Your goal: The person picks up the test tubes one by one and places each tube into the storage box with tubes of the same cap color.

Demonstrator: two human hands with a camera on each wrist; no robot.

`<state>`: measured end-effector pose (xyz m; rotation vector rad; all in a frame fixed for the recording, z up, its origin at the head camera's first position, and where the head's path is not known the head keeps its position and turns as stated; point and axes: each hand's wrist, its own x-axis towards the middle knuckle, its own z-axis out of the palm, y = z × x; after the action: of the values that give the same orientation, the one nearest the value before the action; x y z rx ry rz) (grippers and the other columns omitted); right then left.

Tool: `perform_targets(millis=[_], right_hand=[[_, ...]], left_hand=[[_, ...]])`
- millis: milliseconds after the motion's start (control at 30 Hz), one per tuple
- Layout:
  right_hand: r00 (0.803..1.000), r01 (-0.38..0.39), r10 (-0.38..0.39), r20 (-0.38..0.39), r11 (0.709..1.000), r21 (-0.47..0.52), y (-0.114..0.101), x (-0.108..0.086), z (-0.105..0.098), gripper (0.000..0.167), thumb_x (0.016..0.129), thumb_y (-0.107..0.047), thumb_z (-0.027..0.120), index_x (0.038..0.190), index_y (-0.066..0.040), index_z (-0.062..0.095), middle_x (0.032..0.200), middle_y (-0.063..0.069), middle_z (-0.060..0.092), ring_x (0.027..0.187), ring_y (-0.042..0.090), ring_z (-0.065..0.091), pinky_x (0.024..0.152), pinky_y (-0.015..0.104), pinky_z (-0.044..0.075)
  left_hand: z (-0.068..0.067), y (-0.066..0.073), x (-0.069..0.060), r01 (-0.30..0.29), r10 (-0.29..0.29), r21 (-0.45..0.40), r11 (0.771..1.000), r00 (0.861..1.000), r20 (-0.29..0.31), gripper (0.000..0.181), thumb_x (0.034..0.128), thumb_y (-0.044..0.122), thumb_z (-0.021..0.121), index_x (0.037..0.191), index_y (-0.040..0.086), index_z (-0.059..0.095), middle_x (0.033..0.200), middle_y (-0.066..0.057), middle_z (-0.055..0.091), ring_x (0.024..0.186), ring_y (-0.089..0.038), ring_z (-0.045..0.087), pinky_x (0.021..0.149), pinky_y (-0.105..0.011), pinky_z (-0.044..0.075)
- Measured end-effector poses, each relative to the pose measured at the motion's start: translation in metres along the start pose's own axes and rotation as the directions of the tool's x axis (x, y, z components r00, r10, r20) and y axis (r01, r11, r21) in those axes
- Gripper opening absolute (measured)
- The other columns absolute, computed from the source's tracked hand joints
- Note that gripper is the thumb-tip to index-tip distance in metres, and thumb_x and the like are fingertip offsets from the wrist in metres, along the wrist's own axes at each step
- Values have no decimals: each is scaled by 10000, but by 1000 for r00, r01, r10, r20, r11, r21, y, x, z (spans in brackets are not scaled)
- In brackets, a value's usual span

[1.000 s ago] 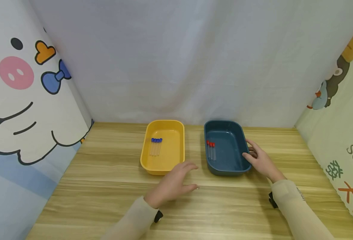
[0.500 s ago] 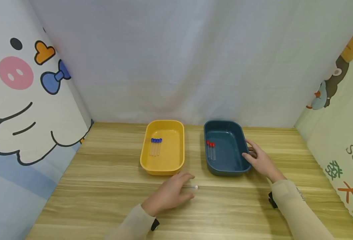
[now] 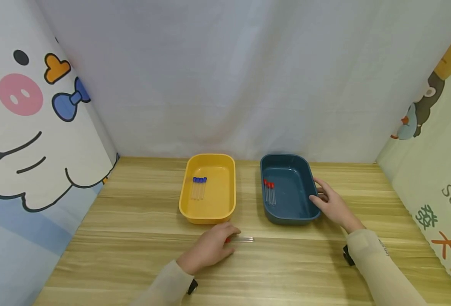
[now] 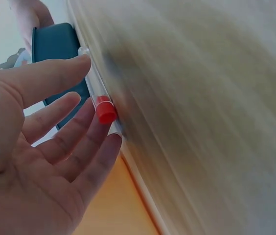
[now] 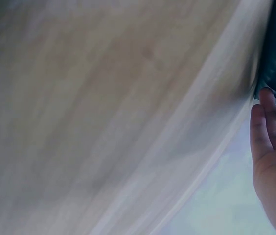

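A clear tube (image 3: 244,239) with a red cap lies crosswise on the table in front of the two bins. My left hand (image 3: 206,248) hovers around its capped end, thumb and fingers spread apart. In the left wrist view the red cap (image 4: 106,112) shows just beyond the fingertips; contact cannot be made out. My right hand (image 3: 334,206) rests at the right side of the dark blue bin (image 3: 294,195), thumb at the rim. Its straight fingers (image 5: 260,129) lie along the outer wall in the right wrist view. Three red-capped tubes (image 3: 269,194) lie inside that bin.
Left of the blue bin stands a yellow bin (image 3: 219,197) holding several blue-capped tubes (image 3: 199,189) in a row. Both bins are near the back of the wood-grain table (image 3: 133,238). A pale curtain (image 3: 229,76) hangs behind, with printed cloths at the sides.
My left hand has drawn back toward the left and down, uncovering the red-capped tube on the table. The right hand and both bins have stayed in place.
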<state>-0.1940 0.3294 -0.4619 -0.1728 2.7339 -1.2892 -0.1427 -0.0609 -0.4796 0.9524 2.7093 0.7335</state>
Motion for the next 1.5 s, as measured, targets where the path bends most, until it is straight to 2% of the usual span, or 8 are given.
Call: perform_targets(millis=[233, 400, 667, 933, 1067, 1200, 1300, 1500], right_hand=[[1000, 2, -2, 2, 1000, -1, -2, -1, 0, 701, 1095, -247, 505, 1661, -72, 130, 1522, 369, 423, 1377, 534, 485, 1098, 633, 479], [1000, -7, 7, 8, 1000, -2, 0, 0, 0, 708, 1098, -273, 499, 1663, -78, 119, 1533, 367, 408, 1388, 535, 470, 1105, 635, 472], [1000, -4, 3, 12, 1000, 4, -1, 2, 0, 711, 1096, -275, 505, 1662, -75, 123, 1531, 370, 407, 1386, 539, 470, 1101, 639, 474], [1000, 9, -9, 5, 1000, -2, 1, 1, 0, 694, 1099, -280, 497, 1659, -76, 142, 1518, 380, 413, 1380, 559, 465, 1082, 640, 487], [1000, 6, -6, 3, 1000, -1, 2, 0, 0, 699, 1097, -308, 497, 1660, -85, 147, 1522, 381, 406, 1385, 561, 457, 1091, 649, 477], [1000, 0, 0, 7, 1000, 3, 3, 0, 0, 705, 1096, -325, 496, 1663, -98, 144, 1531, 376, 398, 1392, 559, 450, 1097, 652, 471], [1000, 6, -6, 5, 1000, -1, 3, 0, 0, 698, 1098, -309, 494, 1660, -82, 147, 1523, 384, 402, 1386, 567, 454, 1090, 649, 477], [1000, 11, -11, 2, 1000, -4, 1, 0, -1, 691, 1099, -283, 494, 1657, -67, 147, 1519, 391, 398, 1379, 575, 456, 1085, 651, 481]], left_hand=[[3, -3, 3, 1, 0, 25, 1000, 1000, -29, 302, 876, 92, 810, 1165, 61, 731, 1085, -10, 697, 970, -124, 633, 879, -283, 578], [4, -5, 5, 16, -16, 21, 1000, 1000, -24, 207, 873, 86, 810, 1075, 79, 763, 952, 18, 666, 829, -58, 563, 739, -198, 518], [1, -3, 5, 4, -3, 13, 1000, 999, -36, 160, 885, 110, 800, 1042, 95, 781, 865, 38, 629, 756, -27, 497, 666, -162, 443], [-8, 5, 6, -25, 18, -199, 980, 999, -38, 217, 902, 47, 750, 1118, 44, 760, 906, -1, 686, 783, -24, 575, 703, -152, 520], [-15, 10, 7, -33, 13, -311, 950, 998, -65, 218, 910, 34, 739, 1126, 43, 756, 939, -16, 713, 819, -27, 593, 728, -167, 545], [-22, 14, 7, -43, 1, -426, 904, 995, -97, 232, 902, 30, 749, 1132, 52, 760, 975, -33, 730, 841, -45, 600, 735, -172, 543], [-29, 16, 7, -69, 9, -461, 885, 991, -131, 236, 898, 34, 757, 1130, 73, 762, 1017, -55, 741, 845, -49, 608, 749, -175, 550], [-39, 22, 9, -109, 21, -442, 890, 980, -199, 245, 909, 71, 767, 1149, 119, 760, 1049, -27, 751, 839, -30, 613, 769, -188, 569]])
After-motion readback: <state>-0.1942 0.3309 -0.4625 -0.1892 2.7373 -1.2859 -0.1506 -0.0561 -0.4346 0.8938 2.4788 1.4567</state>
